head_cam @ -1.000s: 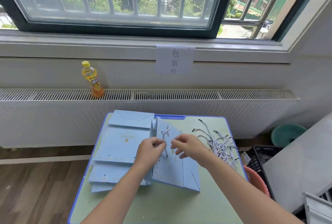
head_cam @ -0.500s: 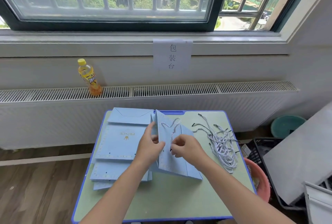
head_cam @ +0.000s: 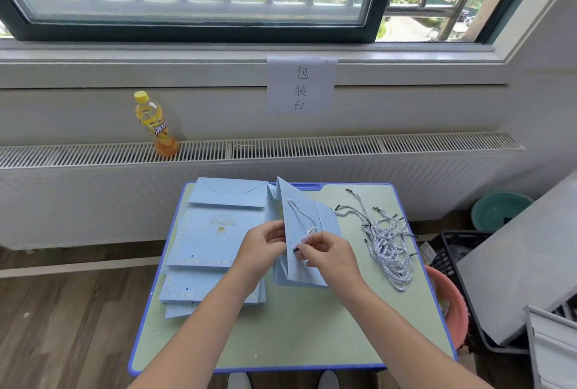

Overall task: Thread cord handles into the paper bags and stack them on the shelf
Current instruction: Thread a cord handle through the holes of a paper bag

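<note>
1. Paper bag [head_cam: 304,263], pale blue with a dotted border, stands half-opened near the middle of the green tabletop [head_cam: 281,332] in the head view, its sharply creased gusset folds rising to a point.
2. The left hand [head_cam: 260,246] holds the bag's left panel, fingers curled round its edge to steady it.
3. The right hand [head_cam: 327,253] pinches the dark tip of a twisted white-and-grey cord [head_cam: 301,217] against the bag's rim; the cord's other part loops loosely up over the panel. By my reading, the threading step is in hand: one end is being fed at a punched hole.
4. The next move likely calls for pushing the stiff tip fully through and drawing the cord from inside, while the thin paper is kept from buckling.
5. A stack of flat bags [head_cam: 215,242], smooth and matte with a gold crown print, lies just left of the open one and shows no handles.
6. A tangle of spare cords [head_cam: 387,238] lies to the right on the tabletop, limp and braided, each with dark tips.
7. No shelf can be made out with certainty.
</note>
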Demonstrator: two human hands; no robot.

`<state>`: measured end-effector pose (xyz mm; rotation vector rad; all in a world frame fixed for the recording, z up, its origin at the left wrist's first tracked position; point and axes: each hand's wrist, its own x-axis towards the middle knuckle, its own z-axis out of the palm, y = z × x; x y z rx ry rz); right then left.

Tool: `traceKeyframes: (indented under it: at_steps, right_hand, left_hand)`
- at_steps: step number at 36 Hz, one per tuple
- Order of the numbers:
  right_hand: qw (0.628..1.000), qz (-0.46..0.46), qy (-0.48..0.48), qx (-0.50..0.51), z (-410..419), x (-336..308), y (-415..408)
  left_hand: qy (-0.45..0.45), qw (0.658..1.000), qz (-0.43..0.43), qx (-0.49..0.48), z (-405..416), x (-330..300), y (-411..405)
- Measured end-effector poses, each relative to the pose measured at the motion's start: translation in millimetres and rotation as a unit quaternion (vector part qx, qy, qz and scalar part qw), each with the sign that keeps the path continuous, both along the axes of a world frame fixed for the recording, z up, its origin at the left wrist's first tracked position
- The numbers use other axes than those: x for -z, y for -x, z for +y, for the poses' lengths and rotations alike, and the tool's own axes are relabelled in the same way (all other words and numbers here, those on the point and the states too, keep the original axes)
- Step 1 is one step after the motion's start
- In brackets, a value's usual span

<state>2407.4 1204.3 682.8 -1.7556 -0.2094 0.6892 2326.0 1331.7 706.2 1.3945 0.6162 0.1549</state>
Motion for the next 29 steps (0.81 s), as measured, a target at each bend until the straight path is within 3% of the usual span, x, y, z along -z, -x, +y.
traceKeyframes:
  at_steps: [13, 23, 29]
  right_hand:
    - [0.999, -0.017, 0.033, 0.030, -2.5, -3.6, 3.5]
    - [0.998, 0.045, 0.039, -0.003, -5.6, -9.0, 0.4]
    - [0.995, 0.010, 0.065, -0.074, -9.9, -10.0, -3.1]
  left_hand:
    - [0.018, 0.999, -0.029, 0.040, 6.2, 10.3, 3.2]
    - [-0.023, 0.999, -0.009, 0.034, 3.9, 17.1, -1.9]
    - [-0.054, 0.998, 0.018, 0.021, 3.3, 21.1, -8.0]
